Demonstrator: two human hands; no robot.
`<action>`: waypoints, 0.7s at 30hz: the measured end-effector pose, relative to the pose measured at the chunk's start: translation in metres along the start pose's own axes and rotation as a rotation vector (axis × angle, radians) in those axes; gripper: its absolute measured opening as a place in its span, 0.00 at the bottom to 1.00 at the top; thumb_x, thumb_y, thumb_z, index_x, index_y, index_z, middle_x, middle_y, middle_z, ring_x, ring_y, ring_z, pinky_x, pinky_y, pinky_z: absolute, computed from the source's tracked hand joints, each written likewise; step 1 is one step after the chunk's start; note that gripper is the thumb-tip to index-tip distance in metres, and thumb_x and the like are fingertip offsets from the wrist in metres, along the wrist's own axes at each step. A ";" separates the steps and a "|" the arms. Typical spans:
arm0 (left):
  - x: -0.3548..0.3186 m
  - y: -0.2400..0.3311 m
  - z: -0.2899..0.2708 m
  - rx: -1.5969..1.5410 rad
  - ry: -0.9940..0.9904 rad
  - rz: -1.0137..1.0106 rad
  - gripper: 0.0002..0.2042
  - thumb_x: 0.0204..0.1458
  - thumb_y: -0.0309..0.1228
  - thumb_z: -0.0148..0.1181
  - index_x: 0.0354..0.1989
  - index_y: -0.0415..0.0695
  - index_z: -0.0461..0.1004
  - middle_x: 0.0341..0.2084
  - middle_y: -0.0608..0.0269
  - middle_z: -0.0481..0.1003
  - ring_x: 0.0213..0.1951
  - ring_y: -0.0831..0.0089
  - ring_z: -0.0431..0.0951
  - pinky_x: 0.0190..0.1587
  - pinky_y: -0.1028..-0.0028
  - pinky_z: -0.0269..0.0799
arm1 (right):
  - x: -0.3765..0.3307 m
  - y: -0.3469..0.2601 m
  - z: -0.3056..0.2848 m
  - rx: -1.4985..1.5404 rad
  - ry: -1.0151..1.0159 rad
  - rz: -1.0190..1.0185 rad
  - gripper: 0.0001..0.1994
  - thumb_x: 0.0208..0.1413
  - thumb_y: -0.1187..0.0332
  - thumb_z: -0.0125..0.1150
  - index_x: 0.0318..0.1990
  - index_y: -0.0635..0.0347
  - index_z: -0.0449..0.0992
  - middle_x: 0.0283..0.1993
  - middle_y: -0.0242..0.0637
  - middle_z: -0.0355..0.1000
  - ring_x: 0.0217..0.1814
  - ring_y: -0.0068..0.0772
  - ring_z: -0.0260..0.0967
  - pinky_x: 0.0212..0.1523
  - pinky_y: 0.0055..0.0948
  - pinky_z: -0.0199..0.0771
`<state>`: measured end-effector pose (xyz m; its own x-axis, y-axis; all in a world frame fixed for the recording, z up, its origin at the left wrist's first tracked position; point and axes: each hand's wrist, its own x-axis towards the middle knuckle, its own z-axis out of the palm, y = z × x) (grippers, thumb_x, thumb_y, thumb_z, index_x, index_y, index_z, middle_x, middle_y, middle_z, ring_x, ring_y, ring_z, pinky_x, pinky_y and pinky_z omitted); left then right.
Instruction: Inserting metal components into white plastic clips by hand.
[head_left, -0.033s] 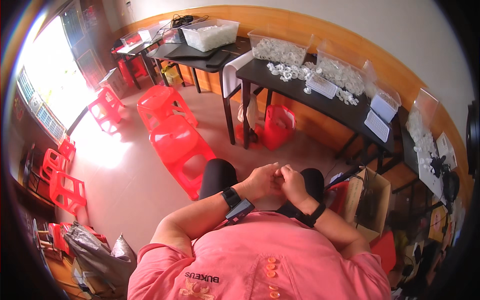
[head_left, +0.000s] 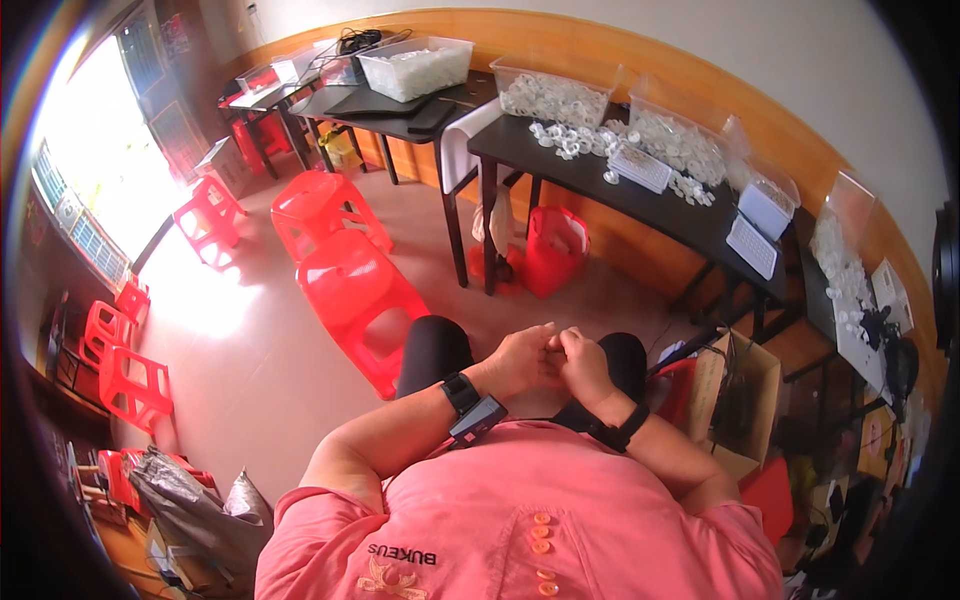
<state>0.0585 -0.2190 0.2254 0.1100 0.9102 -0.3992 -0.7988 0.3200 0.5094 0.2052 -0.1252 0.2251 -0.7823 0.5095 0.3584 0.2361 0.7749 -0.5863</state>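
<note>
I sit with both hands joined over my lap, above my dark-trousered knees. My left hand (head_left: 520, 358) and my right hand (head_left: 583, 365) touch at the fingertips, fingers curled inward. Whether something small sits between the fingers is hidden. A black watch (head_left: 460, 392) and a small dark device (head_left: 480, 420) are strapped to my left wrist. My right wrist carries a black band (head_left: 620, 432). My pink buttoned shirt (head_left: 540, 510) fills the lower part of the view.
Red plastic stools (head_left: 350, 285) stand on the floor just left of my knees, with more by the window. A black table (head_left: 640, 205) ahead bears clear bins of small white parts (head_left: 555, 95) and trays. A red bag (head_left: 555, 250) sits under it. An open cardboard box (head_left: 740, 400) stands at my right.
</note>
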 end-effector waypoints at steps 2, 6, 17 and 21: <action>-0.001 0.002 0.004 0.046 0.022 -0.014 0.20 0.67 0.48 0.46 0.45 0.42 0.74 0.40 0.54 0.79 0.45 0.57 0.79 0.54 0.52 0.73 | -0.001 0.001 0.002 0.024 0.009 0.067 0.08 0.51 0.70 0.67 0.34 0.61 0.75 0.37 0.46 0.75 0.39 0.52 0.77 0.38 0.45 0.75; 0.002 0.004 0.006 0.080 0.035 -0.012 0.22 0.65 0.51 0.48 0.44 0.42 0.74 0.37 0.54 0.79 0.43 0.57 0.80 0.53 0.53 0.74 | -0.002 -0.001 0.002 -0.067 -0.016 0.097 0.07 0.52 0.69 0.67 0.34 0.61 0.74 0.37 0.46 0.75 0.39 0.53 0.77 0.38 0.45 0.76; 0.024 -0.007 -0.062 0.802 0.055 -0.098 0.19 0.64 0.44 0.52 0.54 0.44 0.75 0.47 0.52 0.79 0.46 0.59 0.81 0.51 0.61 0.75 | -0.011 0.096 -0.030 -0.306 -0.114 -0.021 0.06 0.56 0.66 0.61 0.38 0.54 0.72 0.36 0.38 0.75 0.41 0.46 0.75 0.41 0.44 0.69; 0.081 -0.062 -0.137 1.348 0.134 -0.454 0.17 0.59 0.33 0.57 0.57 0.50 0.78 0.42 0.56 0.81 0.38 0.67 0.82 0.42 0.69 0.78 | -0.011 0.147 -0.023 -0.241 -0.162 0.022 0.06 0.55 0.68 0.62 0.37 0.54 0.71 0.35 0.36 0.73 0.44 0.45 0.73 0.44 0.44 0.66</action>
<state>0.0360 -0.2014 0.0566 0.0831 0.6558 -0.7503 0.4610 0.6422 0.6124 0.2613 -0.0086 0.1518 -0.8528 0.4757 0.2155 0.3690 0.8409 -0.3960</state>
